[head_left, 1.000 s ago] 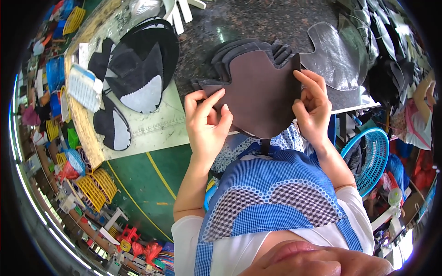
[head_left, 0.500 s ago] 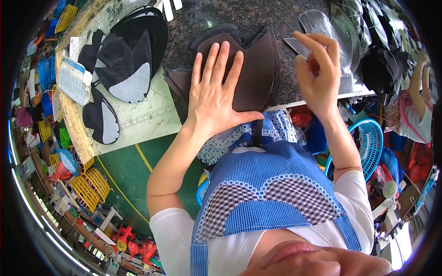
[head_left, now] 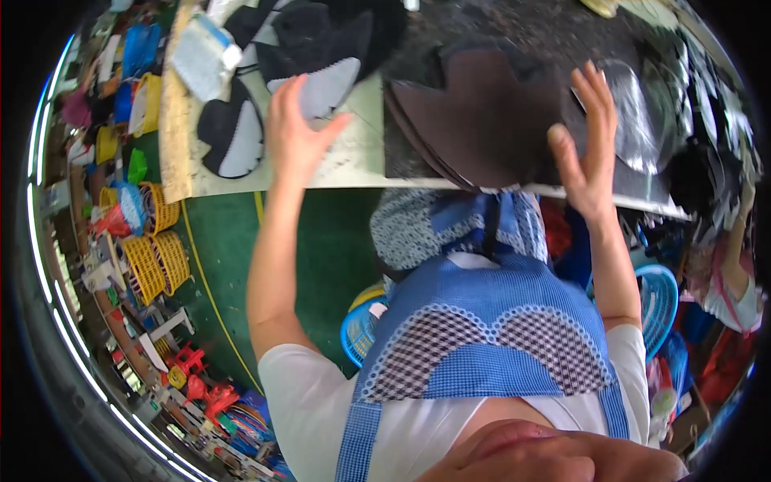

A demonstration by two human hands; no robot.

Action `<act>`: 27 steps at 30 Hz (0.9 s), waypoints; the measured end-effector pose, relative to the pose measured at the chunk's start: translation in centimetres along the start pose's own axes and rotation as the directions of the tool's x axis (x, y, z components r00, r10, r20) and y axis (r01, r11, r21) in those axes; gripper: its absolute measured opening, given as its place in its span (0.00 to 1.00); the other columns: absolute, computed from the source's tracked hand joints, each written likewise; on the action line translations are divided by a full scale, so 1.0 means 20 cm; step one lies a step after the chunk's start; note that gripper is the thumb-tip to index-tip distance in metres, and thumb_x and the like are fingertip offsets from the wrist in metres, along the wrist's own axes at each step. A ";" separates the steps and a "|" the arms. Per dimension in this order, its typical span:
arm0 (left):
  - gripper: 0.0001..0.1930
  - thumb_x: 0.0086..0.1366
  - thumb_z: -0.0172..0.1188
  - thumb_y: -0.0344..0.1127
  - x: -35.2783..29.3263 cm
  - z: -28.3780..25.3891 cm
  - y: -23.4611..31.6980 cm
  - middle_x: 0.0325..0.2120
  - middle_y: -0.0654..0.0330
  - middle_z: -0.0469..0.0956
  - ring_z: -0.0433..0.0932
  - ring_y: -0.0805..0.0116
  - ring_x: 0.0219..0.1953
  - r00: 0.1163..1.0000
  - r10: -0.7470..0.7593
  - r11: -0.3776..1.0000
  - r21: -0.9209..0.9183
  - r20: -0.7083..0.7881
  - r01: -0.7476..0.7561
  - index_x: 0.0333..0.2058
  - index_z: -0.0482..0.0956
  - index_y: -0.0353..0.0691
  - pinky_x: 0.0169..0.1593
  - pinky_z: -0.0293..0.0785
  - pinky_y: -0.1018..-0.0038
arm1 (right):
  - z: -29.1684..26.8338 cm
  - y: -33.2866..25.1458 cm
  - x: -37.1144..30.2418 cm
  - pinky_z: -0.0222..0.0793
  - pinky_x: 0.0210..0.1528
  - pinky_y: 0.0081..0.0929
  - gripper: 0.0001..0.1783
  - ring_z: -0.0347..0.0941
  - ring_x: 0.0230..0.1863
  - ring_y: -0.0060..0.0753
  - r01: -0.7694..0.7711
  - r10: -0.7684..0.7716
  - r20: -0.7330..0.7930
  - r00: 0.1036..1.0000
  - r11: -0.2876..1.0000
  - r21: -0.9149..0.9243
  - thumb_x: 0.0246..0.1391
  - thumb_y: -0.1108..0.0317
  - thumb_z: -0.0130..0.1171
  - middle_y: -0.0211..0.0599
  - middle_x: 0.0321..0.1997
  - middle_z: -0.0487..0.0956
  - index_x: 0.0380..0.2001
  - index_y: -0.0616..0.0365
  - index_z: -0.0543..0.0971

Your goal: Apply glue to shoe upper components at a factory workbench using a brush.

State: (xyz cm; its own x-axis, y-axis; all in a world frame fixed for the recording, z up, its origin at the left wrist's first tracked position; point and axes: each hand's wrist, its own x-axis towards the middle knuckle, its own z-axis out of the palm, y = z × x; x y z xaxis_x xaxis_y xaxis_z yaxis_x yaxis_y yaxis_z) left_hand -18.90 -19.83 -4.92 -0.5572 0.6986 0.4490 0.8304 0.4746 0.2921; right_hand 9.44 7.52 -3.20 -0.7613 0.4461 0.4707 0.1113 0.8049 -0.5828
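Brown cutouts [head_left: 474,120], matte with jagged edges, sit stacked on my dark speckled table [head_left: 522,24]. Right hand [head_left: 590,153] flat open against their edge, left hand [head_left: 295,128] open over a pale board [head_left: 353,153]. Green floor [head_left: 321,241], yellow baskets [head_left: 152,257].

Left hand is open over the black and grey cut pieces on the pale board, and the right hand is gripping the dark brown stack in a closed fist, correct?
Not quite. In the head view the right hand is open, fingers spread, flat against the edge of the dark brown stack, not a closed fist. The left hand is open over the black and grey cut pieces on the pale board.
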 end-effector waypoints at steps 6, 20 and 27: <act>0.19 0.58 0.68 0.52 -0.06 0.03 -0.02 0.34 0.60 0.78 0.81 0.58 0.32 0.978 0.204 0.904 0.375 0.038 -0.203 0.34 0.78 0.41 0.31 0.78 0.65 | -0.26 0.13 -0.14 0.73 0.52 0.23 0.12 0.78 0.49 0.28 -0.259 0.295 -0.117 0.948 0.932 0.253 0.63 0.73 0.56 0.40 0.53 0.78 0.49 0.64 0.79; 0.10 0.55 0.73 0.36 0.01 -0.04 0.67 0.40 0.61 0.81 0.82 0.69 0.38 0.821 0.556 0.772 -0.285 -0.130 -0.568 0.35 0.86 0.39 0.36 0.79 0.79 | -0.57 0.30 -0.19 0.71 0.43 0.18 0.09 0.76 0.38 0.18 -0.430 0.447 -0.221 0.867 0.894 0.123 0.58 0.73 0.62 0.30 0.36 0.82 0.43 0.61 0.82; 0.17 0.49 0.76 0.35 -0.03 0.29 0.82 0.41 0.59 0.76 0.78 0.65 0.32 0.768 0.636 0.658 -0.470 -0.072 -0.588 0.37 0.81 0.42 0.33 0.77 0.72 | -0.43 0.49 -0.10 0.69 0.41 0.35 0.08 0.71 0.37 0.44 -0.083 0.089 0.028 0.996 0.984 -0.160 0.48 0.69 0.68 0.38 0.31 0.73 0.29 0.59 0.80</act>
State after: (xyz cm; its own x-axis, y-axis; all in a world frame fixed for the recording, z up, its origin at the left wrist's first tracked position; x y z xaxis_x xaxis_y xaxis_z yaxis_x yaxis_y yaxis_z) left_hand -4.91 -9.28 -5.36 0.1007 0.8002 0.5912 0.8785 -0.3505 0.3248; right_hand 17.46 17.86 -4.20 -0.7662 0.5045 0.3981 0.2750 0.8172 -0.5065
